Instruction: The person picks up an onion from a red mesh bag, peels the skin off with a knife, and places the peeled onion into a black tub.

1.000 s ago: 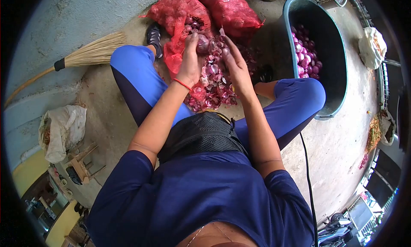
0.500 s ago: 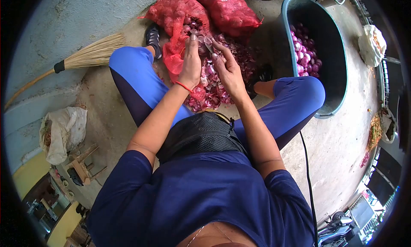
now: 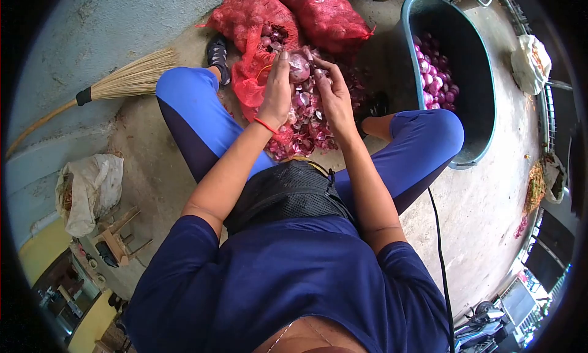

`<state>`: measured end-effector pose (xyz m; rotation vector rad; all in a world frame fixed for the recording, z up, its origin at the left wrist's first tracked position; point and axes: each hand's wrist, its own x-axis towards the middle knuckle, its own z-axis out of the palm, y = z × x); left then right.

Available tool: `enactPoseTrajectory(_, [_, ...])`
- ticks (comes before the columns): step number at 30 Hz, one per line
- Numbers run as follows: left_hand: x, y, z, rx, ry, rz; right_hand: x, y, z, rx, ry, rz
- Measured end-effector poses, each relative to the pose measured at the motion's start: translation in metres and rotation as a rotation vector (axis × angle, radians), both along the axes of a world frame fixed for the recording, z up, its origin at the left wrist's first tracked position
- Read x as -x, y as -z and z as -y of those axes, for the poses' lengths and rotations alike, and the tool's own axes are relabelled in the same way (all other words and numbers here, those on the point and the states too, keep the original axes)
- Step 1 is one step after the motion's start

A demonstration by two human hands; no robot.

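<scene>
Between my two hands is a purple onion (image 3: 299, 67) with pale papery skin. My left hand (image 3: 278, 93) is closed round its left side. On the onion's right, my right hand (image 3: 334, 94) has bent fingers near the skin; whatever it grips is too small to make out. Below both hands, a heap of loose red onion skins (image 3: 306, 129) covers the floor. An opened red net bag (image 3: 251, 16) of onions lies just beyond my left hand, its netting trailing toward my wrist.
A second red net bag (image 3: 334, 19) lies behind. To the right, a deep blue-green tub (image 3: 481, 132) holds peeled onions (image 3: 435, 83). A broom (image 3: 131, 74) leans at the left, and white sacks (image 3: 95, 191) stand by the sides. A black cable (image 3: 440, 249) runs at the right.
The onion now shows clearly between my hands, where a blade and loose skin were visible before. My right hand has turned and moved slightly right and down.
</scene>
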<state>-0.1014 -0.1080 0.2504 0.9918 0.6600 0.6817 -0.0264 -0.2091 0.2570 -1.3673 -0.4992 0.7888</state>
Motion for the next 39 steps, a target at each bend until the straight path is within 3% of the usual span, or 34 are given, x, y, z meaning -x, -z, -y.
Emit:
enactPoseTrajectory(5, [0.009, -0.024, -0.006, 0.323, 0.155, 0.088, -0.013, 0.009, 0.002, 0.134, 0.038, 0.168])
enactPoseTrajectory(9, [0.014, -0.021, -0.014, 0.37, 0.154, 0.143, -0.024, 0.016, 0.004, 0.23, 0.069, 0.247])
enactPoseTrajectory(12, [0.016, -0.027, -0.018, 0.374, 0.179, 0.238, -0.031, 0.014, 0.008, 0.472, 0.004, 0.35])
enactPoseTrajectory(20, [0.015, -0.028, -0.021, 0.363, 0.18, 0.267, -0.025, 0.005, 0.011, 0.26, -0.105, 0.497])
enactPoseTrajectory(23, [0.012, -0.028, -0.02, 0.299, 0.152, 0.23, -0.027, -0.01, 0.01, 0.492, -0.024, 0.327])
enactPoseTrajectory(26, [0.011, -0.024, -0.02, 0.273, 0.131, 0.227, -0.03, 0.0, 0.011, 0.402, 0.023, 0.366])
enactPoseTrajectory(29, [0.01, -0.027, -0.02, 0.262, 0.102, 0.232, -0.032, -0.022, 0.013, 0.557, -0.038, 0.323])
enactPoseTrajectory(32, [0.009, -0.025, -0.021, 0.252, 0.103, 0.219, -0.029, -0.017, 0.014, 0.318, 0.024, 0.319])
enactPoseTrajectory(35, [0.008, -0.032, -0.017, 0.212, 0.123, 0.216, -0.025, -0.03, 0.014, 0.125, -0.064, 0.33])
enactPoseTrajectory(39, [0.008, -0.036, -0.014, 0.17, 0.146, 0.216, -0.02, -0.044, 0.018, 0.227, -0.109, 0.602])
